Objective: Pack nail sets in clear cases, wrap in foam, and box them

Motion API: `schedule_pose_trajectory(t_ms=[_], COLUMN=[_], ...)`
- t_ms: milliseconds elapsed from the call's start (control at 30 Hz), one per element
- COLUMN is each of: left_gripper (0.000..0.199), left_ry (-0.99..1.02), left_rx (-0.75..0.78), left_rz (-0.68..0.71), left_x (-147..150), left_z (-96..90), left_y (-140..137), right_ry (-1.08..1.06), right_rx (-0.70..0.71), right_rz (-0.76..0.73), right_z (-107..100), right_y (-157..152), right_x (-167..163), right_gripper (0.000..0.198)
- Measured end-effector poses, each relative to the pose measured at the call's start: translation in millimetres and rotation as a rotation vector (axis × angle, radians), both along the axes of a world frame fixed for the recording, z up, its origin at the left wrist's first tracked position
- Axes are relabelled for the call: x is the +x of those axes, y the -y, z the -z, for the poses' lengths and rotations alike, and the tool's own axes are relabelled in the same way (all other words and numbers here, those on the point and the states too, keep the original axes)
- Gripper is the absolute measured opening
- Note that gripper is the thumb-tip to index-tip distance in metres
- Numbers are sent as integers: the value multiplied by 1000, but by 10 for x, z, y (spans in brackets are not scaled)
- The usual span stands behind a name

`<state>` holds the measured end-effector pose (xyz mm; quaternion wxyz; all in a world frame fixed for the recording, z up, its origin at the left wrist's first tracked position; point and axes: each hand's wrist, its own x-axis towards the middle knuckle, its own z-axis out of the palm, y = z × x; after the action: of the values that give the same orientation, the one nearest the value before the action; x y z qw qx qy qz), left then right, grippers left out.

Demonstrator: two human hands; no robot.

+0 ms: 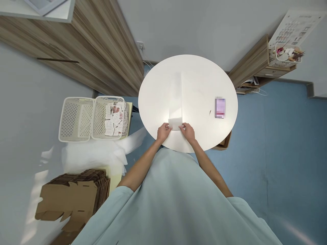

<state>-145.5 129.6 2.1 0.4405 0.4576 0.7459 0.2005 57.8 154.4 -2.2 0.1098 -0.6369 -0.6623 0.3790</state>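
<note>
Both hands pinching white strip's (176, 102) near end at tabletop's (204, 75) near edge: left hand (163, 131), right hand (187, 131); long axis toward far edge.

pink card (220, 107) blurred; cardboard stack (68, 200) cut off at the bottom edge
</note>
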Motion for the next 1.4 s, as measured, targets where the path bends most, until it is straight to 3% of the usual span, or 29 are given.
schedule_pose_trajectory(t_ms=[167, 267, 333, 433, 500, 600, 833, 1000, 1233, 1400], left_gripper=[46, 42, 34, 31, 43, 51, 53, 83, 41, 32], left_ry=[-77, -200, -304, -355, -322, -252, -121, -44, 34, -10], left_rx=[-10, 46, 158, 326, 362, 331, 247, 154, 116, 66], left_rz=[-62, -31, 94, 410, 564, 638, 531, 533, 303, 188], left_x=[52, 80, 98, 117, 116, 88, -22, -107, -150, -78], left_z=[90, 72, 33, -27, -42, -27, -1, 25, -41, -29], left_y=[-106, -121, -141, -218, -284, -340, -27, 291, 129, -93], right_ry=[74, 83, 94, 76, 62, 85, 47, -32, -24, -7], right_rx=[-79, -14, 99, 215, 210, 147, 131, 81, 55, 46], right_rz=[83, 77, -16, -248, -376, -440, -417, -325, -170, -107], right_z=[9, -20, -52, -94, -105, -93, -53, -120, -154, -105], right_y=[-30, -18, -23, -80, -139, -197, 140, 483, 276, 7], right_x=[-61, -113, -137, -129, -92, -24, 97, 188, 110, 4], right_gripper=[30, 25, 24, 29, 40, 54, 53, 52, 40, 33])
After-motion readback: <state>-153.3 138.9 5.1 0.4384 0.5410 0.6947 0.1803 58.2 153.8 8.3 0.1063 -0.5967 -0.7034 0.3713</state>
